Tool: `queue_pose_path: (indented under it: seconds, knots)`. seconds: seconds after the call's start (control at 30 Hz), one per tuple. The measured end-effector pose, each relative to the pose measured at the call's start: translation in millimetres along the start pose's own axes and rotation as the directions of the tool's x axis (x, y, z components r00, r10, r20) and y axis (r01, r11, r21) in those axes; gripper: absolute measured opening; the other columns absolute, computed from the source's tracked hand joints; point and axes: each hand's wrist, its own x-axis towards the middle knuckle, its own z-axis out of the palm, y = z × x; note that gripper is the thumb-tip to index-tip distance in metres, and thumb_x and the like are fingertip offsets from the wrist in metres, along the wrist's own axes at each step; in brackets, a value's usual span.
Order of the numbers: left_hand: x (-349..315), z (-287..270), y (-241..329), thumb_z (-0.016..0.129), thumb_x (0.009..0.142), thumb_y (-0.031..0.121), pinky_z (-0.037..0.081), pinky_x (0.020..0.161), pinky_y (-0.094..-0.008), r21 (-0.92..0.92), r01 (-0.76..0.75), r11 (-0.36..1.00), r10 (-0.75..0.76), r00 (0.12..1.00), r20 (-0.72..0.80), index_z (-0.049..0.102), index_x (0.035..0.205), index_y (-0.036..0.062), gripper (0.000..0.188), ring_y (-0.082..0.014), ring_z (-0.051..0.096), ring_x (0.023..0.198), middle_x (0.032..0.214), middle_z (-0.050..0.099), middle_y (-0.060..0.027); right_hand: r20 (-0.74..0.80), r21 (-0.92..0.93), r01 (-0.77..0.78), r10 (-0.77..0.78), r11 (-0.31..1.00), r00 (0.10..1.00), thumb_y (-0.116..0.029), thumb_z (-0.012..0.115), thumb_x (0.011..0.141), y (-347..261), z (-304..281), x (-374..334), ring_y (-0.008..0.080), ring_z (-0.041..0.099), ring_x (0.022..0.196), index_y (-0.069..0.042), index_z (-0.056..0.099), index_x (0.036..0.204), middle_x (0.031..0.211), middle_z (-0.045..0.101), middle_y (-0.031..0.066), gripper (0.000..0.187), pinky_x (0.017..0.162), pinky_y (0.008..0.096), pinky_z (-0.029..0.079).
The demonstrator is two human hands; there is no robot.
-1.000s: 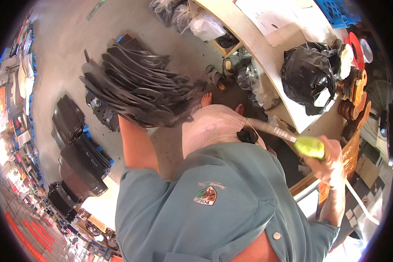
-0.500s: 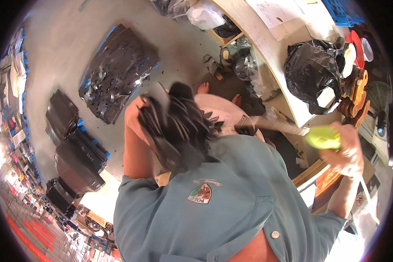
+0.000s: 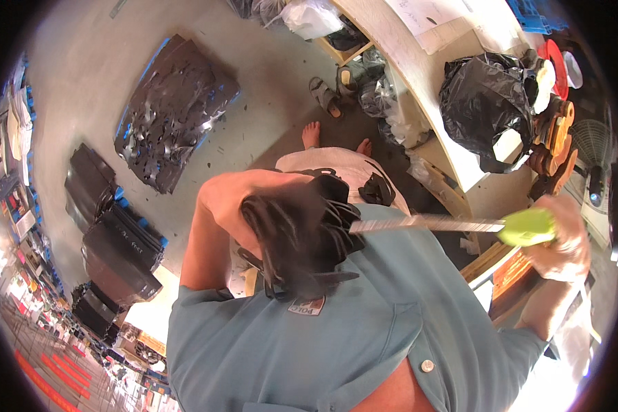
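My left hand (image 3: 235,200) is closed around a thick bunch of black strips (image 3: 292,240), which look thin and flexible and hang in front of my chest. The strips hide most of its fingers. On the right, my right hand (image 3: 562,240) grips the lime-green handle (image 3: 527,227) of a long tool with a narrow flat blade (image 3: 426,223). The blade points left, and its tip meets or overlaps the right side of the bunch; contact is hard to tell. Motion blurs both the blade and the strips.
Cut dark sheets (image 3: 175,113) lie on the floor at the far left, with stacked black sheets (image 3: 120,250) nearer. A pale workbench (image 3: 426,89) at the right carries a black plastic bag (image 3: 487,103). Beyond are brown shoe-shaped pieces (image 3: 556,151) and a fan (image 3: 590,147). Sandals (image 3: 325,96) lie on the floor.
The bunch of black strips has moved slightly right and down, and my left wrist has bent over it. My right hand has shifted slightly right and down, and the blade now lies nearly level.
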Motion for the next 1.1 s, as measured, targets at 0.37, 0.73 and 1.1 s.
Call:
queue_pose_path:
  seconds: [0.37, 0.73, 1.1]
  knots:
    - [-14.7, -19.3, -9.9, 0.099, 0.068, 0.036, 0.049, 0.109, -0.0455, 0.117, -0.096, 0.988, 0.084, 0.991, 0.103, 0.04, 0.153, -0.0081, 0.112, -0.0362, 0.067, 0.121, 0.146, 0.055, -0.0297, -0.077, -0.045, -0.068, 0.064, 0.997, 0.995, 0.006, 0.07, 0.067, 14.1, 13.6, -4.0, 0.027, 0.065, 0.06, 0.002, 0.073, 0.106, 0.076, 0.066, 0.0105, 0.039, 0.056, 0.034, 0.046]
    - [-6.5, -16.1, 1.3, 0.086, 0.084, 0.02, 0.054, 0.102, -0.0418, -0.087, 0.134, 0.987, -0.138, 0.99, -0.035, 0.058, 0.136, -0.0064, 0.065, -0.0269, 0.07, 0.113, 0.126, 0.07, -0.0176, -0.077, 0.07, -0.052, 0.058, 0.996, 0.995, 0.004, 0.072, 0.067, 28.7, 22.9, -11.8, 0.0295, 0.064, 0.054, 0.002, 0.071, 0.102, 0.069, 0.064, 0.0105, 0.035, 0.055, 0.0332, 0.047]
    - [-11.6, -24.3, 11.5, 0.078, 0.09, 0.022, 0.053, 0.1, -0.0399, -0.134, -0.11, 0.985, -0.037, 0.623, -0.782, 0.057, 0.138, 0.0, 0.057, -0.0233, 0.069, 0.109, 0.122, 0.07, -0.0127, -0.424, 0.123, -0.235, 0.265, 0.964, 0.866, -0.004, 0.084, 0.076, 34.8, 66.8, -12.3, 0.0161, 0.067, 0.071, -0.003, 0.072, 0.1, 0.08, 0.069, 0.0039, 0.026, 0.069, 0.0337, 0.052]
